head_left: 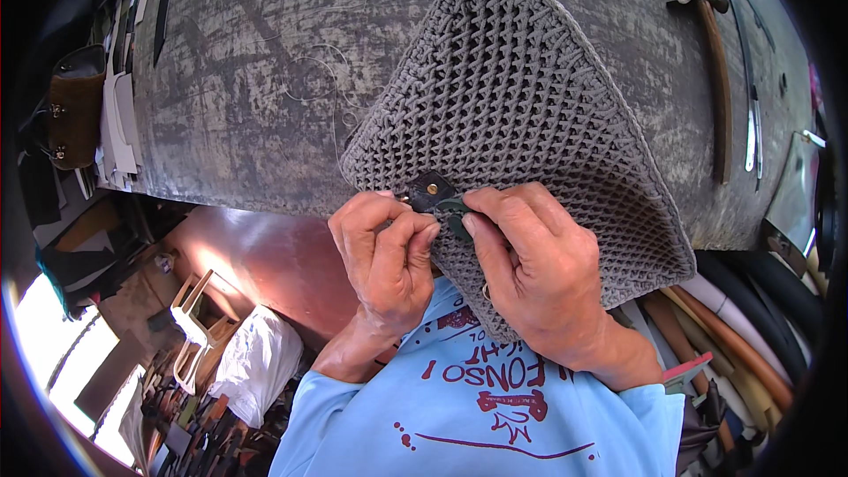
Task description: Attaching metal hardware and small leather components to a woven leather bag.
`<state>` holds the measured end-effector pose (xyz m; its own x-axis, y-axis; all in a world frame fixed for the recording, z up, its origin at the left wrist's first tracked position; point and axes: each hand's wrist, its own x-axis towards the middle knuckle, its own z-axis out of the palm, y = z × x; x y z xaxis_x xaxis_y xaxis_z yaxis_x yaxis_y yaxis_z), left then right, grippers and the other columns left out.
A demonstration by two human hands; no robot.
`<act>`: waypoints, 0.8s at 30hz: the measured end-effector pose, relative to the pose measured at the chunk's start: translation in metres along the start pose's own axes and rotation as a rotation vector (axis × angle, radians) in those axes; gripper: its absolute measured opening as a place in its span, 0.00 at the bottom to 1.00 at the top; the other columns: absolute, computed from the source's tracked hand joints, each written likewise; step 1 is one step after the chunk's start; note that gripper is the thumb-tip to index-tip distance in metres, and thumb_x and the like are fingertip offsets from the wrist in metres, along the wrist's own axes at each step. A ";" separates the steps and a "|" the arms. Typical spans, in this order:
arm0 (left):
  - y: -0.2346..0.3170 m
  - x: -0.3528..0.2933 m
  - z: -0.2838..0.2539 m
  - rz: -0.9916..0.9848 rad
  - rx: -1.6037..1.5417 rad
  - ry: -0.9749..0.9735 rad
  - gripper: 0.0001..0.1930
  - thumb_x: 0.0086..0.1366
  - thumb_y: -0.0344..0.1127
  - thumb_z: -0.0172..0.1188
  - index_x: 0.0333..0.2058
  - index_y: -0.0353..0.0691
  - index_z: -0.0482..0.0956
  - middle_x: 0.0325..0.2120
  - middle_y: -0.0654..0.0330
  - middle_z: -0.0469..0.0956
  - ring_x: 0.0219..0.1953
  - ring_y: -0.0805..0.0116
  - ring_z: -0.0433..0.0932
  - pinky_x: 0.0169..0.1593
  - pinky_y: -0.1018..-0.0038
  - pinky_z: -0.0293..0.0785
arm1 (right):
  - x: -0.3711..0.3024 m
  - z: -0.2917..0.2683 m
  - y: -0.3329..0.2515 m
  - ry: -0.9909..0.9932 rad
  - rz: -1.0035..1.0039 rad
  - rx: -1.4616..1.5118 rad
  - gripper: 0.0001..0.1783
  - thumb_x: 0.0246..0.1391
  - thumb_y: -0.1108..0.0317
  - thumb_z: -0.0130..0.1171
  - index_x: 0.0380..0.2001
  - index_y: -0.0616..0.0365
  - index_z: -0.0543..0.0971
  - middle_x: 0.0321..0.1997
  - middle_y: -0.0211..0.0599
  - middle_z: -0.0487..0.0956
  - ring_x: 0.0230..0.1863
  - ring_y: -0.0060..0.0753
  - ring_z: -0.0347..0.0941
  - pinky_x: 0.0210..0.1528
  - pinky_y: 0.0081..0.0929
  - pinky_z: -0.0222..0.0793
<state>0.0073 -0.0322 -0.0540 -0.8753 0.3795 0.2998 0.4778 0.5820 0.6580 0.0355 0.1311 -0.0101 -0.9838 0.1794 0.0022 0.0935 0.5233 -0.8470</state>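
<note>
A grey crocheted piece (530, 97), probably a bag, lies over the table edge and hangs toward my lap. On its near part sits a black leather tab (431, 187) with a brass-coloured stud. My right hand (548, 274) pinches a small dark green piece (459, 227) between thumb and fingers, right against the tab. To the left of the tab, my left hand (384, 252) is closed, thumb pressed to the curled fingers. Something small and brass-coloured shows at its fingertips; its kind is too small to tell.
Loose pale thread (334, 79) trails over the scuffed grey tabletop (230, 106). A hammer (717, 88) and a thin blade-like tool (753, 137) lie on the right. Rolled material (742, 344) is below them. A brown bag (75, 110) sits far left; a white plastic sack (259, 362) stands lower left.
</note>
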 end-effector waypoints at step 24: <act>0.005 -0.004 0.007 -0.116 -0.079 0.063 0.06 0.57 0.27 0.68 0.32 0.34 0.80 0.34 0.57 0.73 0.44 0.53 0.71 0.48 0.63 0.70 | 0.001 0.002 -0.004 -0.050 0.058 -0.072 0.11 0.50 0.80 0.64 0.39 0.63 0.79 0.32 0.39 0.80 0.26 0.34 0.78 0.24 0.26 0.75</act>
<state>0.0135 -0.0256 -0.0564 -0.9283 0.2661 0.2597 0.3681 0.5596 0.7425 0.0343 0.1274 -0.0083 -0.9826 0.1704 -0.0739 0.1597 0.5721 -0.8045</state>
